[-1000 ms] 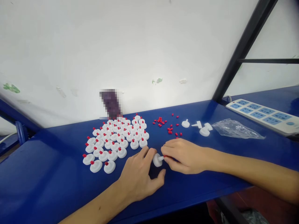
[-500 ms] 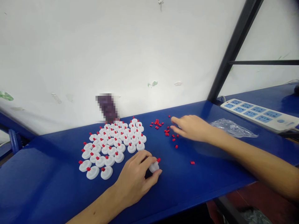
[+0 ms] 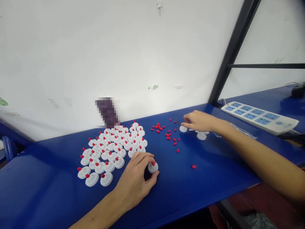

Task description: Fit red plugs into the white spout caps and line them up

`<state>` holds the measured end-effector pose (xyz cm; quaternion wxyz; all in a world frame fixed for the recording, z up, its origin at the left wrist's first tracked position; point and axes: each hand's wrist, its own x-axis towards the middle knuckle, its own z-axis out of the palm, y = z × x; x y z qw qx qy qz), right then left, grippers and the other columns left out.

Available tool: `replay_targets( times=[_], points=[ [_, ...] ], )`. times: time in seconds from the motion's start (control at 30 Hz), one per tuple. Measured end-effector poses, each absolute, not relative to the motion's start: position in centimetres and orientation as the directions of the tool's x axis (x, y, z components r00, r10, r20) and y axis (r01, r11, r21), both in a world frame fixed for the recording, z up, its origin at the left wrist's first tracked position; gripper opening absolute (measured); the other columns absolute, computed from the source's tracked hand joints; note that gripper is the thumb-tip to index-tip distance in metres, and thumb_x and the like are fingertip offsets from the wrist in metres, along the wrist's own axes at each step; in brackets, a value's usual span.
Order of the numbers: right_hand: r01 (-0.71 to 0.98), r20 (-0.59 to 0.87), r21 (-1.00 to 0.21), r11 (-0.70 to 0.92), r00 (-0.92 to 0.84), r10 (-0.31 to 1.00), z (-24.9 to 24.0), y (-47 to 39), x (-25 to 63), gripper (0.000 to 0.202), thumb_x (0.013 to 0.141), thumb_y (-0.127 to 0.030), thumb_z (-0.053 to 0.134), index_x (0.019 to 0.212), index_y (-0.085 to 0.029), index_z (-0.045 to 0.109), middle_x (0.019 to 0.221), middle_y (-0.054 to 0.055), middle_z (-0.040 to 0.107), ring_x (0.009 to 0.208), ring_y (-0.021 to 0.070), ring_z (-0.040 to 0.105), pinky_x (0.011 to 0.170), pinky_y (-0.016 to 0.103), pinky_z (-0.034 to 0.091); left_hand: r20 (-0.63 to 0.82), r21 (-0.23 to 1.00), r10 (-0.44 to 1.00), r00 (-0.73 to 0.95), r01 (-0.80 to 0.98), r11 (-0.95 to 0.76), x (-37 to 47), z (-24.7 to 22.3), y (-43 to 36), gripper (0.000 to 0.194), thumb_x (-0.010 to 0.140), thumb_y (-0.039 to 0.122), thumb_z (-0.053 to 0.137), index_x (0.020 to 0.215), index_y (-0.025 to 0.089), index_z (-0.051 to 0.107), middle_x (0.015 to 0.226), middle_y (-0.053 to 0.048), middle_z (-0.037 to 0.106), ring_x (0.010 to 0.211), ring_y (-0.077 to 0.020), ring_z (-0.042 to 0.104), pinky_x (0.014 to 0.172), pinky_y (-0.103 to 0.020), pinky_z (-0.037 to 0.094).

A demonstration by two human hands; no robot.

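My left hand point(image 3: 138, 173) has its thumb and index finger curled round a round white cap point(image 3: 152, 168) with a red tip on top. Farther back on the right, my right hand point(image 3: 196, 121) has thumb and index fingertips drawn together at a plain white cap point(image 3: 183, 129). Another plain white cap point(image 3: 201, 136) lies just below that hand, and more white pieces are partly hidden under it. Small red tips point(image 3: 168, 136) lie scattered between the hands. A large group of white caps with red tips point(image 3: 111, 146) stands left of my left hand.
One red tip point(image 3: 193, 166) lies apart near the front of the blue table point(image 3: 176, 190). Clear plastic film point(image 3: 243, 131) sits behind my right forearm, before a white power strip point(image 3: 259, 117). A dark metal post point(image 3: 233, 51) rises at the back right. A pixelated dark object point(image 3: 107, 111) leans against the wall.
My right hand has moved right, from above the red tips to the plain white caps, and its fingers have drawn together. My left hand keeps its cap, now turned more upright.
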<state>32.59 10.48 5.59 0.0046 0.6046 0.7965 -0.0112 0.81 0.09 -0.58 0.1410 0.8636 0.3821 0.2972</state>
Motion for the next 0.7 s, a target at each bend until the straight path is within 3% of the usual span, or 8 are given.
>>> replay_targets(
  times=[0.17,0.37,0.57,0.7],
  points=[
    [0.927,-0.060,-0.020,0.375,-0.375,0.925,5.2,10.7,32.8,0.033,0.095,-0.039,0.040,0.081,-0.018,0.060,0.072,0.007,0.063,0.068,0.0207,0.058,0.057,0.028,0.030,0.348,0.408,0.814,0.464,0.707,-0.577,0.9,-0.3,0.1,0.004,0.086,0.019,0.052,0.088,0.019,0.055,0.089,-0.004,0.058,0.081,-0.0197,0.059,0.073,-0.035,0.050],
    [0.918,0.123,-0.032,0.395,-0.389,0.913,5.5,9.8,31.5,0.026,0.092,-0.032,0.042,0.072,-0.019,0.052,0.062,0.002,0.057,0.055,0.0149,0.048,0.055,0.027,0.025,0.370,0.290,0.837,0.403,0.806,-0.516,0.8,-0.1,0.0,0.012,0.086,0.017,0.048,0.095,0.019,0.055,0.091,-0.004,0.058,0.082,-0.0215,0.060,0.071,-0.036,0.050],
    [0.761,0.243,-0.173,0.625,-0.582,0.776,5.5,8.0,29.0,0.024,0.091,-0.026,0.045,0.068,-0.019,0.047,0.058,-0.002,0.049,0.052,0.0113,0.039,0.057,0.026,0.025,0.404,0.202,0.846,0.348,0.868,-0.454,0.7,-0.1,0.1,0.035,0.086,0.017,0.048,0.120,0.020,0.053,0.101,-0.006,0.057,0.084,-0.0230,0.062,0.069,-0.037,0.052],
    [0.616,0.297,-0.343,0.709,-0.645,0.704,4.7,6.5,27.1,0.029,0.095,-0.029,0.046,0.068,-0.018,0.049,0.060,-0.003,0.047,0.054,0.0104,0.038,0.056,0.024,0.028,0.445,0.286,0.796,0.411,0.777,-0.561,0.9,0.0,-0.4,0.048,0.087,0.021,0.050,0.135,0.023,0.043,0.108,-0.007,0.053,0.085,-0.0205,0.061,0.073,-0.035,0.053]
  ],
)
